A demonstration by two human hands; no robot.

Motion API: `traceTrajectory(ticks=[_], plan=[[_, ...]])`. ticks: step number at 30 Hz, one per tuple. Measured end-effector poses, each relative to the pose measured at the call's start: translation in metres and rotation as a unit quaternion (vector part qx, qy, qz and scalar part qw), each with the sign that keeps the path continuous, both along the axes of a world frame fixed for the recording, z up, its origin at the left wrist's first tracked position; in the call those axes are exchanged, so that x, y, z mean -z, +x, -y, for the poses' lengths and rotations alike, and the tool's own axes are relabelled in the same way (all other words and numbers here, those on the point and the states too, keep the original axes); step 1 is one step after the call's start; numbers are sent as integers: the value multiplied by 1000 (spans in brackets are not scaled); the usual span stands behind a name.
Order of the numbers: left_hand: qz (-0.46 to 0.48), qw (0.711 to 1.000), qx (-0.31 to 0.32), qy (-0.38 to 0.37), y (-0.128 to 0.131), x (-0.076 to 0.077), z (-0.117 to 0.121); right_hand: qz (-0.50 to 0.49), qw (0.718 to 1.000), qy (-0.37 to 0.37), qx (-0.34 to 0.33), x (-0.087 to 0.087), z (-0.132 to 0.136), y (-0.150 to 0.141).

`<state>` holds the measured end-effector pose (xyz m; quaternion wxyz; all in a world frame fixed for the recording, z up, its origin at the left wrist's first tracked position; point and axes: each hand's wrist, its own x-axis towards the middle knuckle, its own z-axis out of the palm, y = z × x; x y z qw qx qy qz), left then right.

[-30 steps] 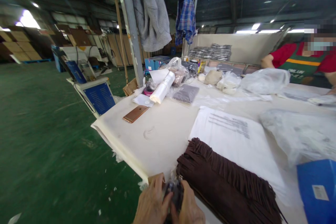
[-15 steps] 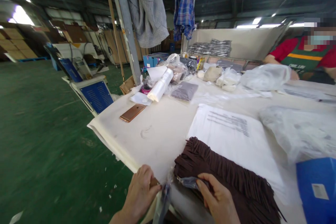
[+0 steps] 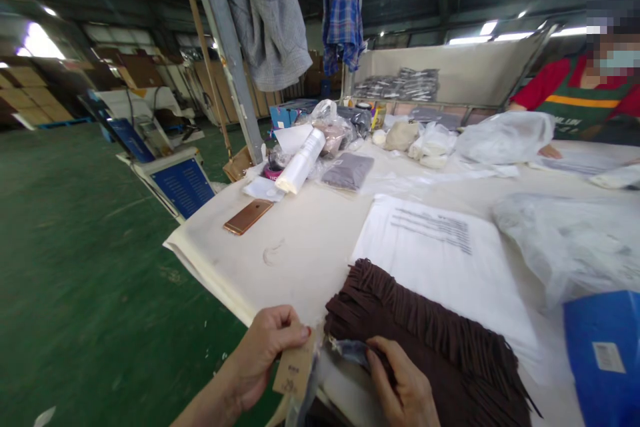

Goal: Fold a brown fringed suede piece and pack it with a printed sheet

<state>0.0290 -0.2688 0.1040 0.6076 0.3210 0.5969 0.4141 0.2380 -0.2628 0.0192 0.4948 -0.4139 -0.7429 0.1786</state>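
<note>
Near the table's front edge, my left hand (image 3: 267, 353) pinches a tan paper hang tag (image 3: 293, 370) with dark print on it. Just right of it, my right hand (image 3: 403, 380) has its fingers closed on a small greyish plastic piece (image 3: 353, 349), perhaps a little bag; its exact kind is unclear. Under and beyond my right hand lies a dark brown fringed piece (image 3: 425, 327), with strips along its far edge. A strip of clear plastic hangs below the tag, partly cut off by the frame's bottom.
White printed plastic bags (image 3: 440, 260) lie behind the fringe. A blue box (image 3: 603, 353) and a clear plastic bag (image 3: 565, 240) are at right. A phone (image 3: 249, 216) and a plastic roll (image 3: 300, 163) sit at left. Across the table, a person in a red sleeve (image 3: 543, 83) works.
My left hand has turned and raised the tan tag, so its printed face now shows. My right hand has shifted slightly down. The view has moved a little.
</note>
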Motion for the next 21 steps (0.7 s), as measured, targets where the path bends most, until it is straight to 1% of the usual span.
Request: traceTrajectory(ticks=[2,4,5,6,8,9,10,11,12,14,15,16,17,19,20,21], plan=[[3,1000,17,13,20,-9,-13,10,1000,-12,-17,3,2,-1],[-7,998,51,24,43,-10,-26,7,999,-30,-28,5,6,-1],[-17,996,81,25,55,-7,-31,-4,999,-44,-14,7,9,-2],[-31,992,119,24,66,-4,-36,-17,998,-65,18,8,12,-2],[-61,980,190,18,83,5,-44,-41,986,-116,114,10,17,-1],[-76,974,213,16,88,8,-48,-49,977,-138,155,10,18,0],[-91,970,223,21,92,10,-50,-50,971,-153,176,10,19,2],[-104,969,223,30,92,12,-53,-49,970,-160,177,9,18,5],[-110,969,219,39,89,12,-55,-48,972,-164,163,7,16,7],[-141,968,193,76,75,10,-54,-54,970,-193,138,2,10,12],[-177,964,169,105,65,10,-51,-61,965,-215,136,-1,7,14],[-230,953,142,136,53,11,-45,-67,959,-237,139,-4,3,15],[-293,935,116,163,41,13,-37,-73,954,-253,146,-7,0,15],[-414,888,79,182,20,27,-13,-72,951,-257,156,-12,-6,13],[-452,873,70,171,11,38,1,-65,953,-250,161,-14,-8,12],[-475,864,64,153,5,51,16,-58,954,-241,168,-14,-9,10]])
